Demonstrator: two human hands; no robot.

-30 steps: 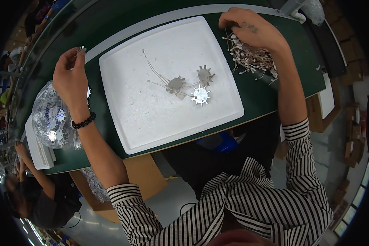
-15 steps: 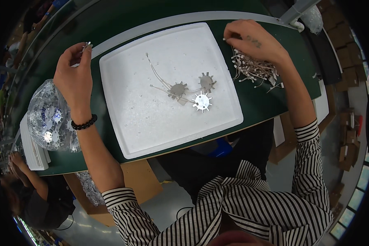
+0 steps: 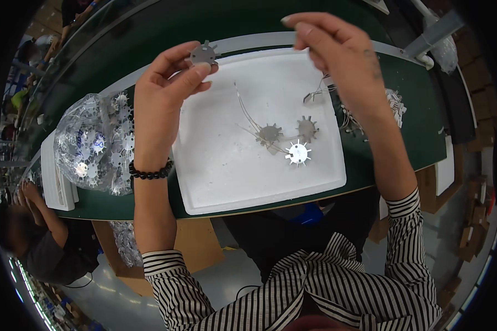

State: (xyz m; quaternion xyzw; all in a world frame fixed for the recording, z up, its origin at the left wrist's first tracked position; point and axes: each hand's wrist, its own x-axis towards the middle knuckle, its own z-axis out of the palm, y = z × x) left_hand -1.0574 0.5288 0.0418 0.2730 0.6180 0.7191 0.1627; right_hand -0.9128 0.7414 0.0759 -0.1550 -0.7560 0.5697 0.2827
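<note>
Distally, a toothed disc [image 3: 203, 54] is pinched between left fingers [image 3: 172, 58]; whether wires [image 3: 313, 94] are held by right fingers [image 3: 321, 37] cannot be told.

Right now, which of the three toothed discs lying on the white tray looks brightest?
The bright silver disc, lowest of the three in the picture. The left disc and the upper-right disc both look dull grey.

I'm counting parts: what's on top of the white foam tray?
On the white foam tray lie three toothed metal discs and thin wires. The left hand and right hand cover its far corners, so anything there cannot be seen.
</note>
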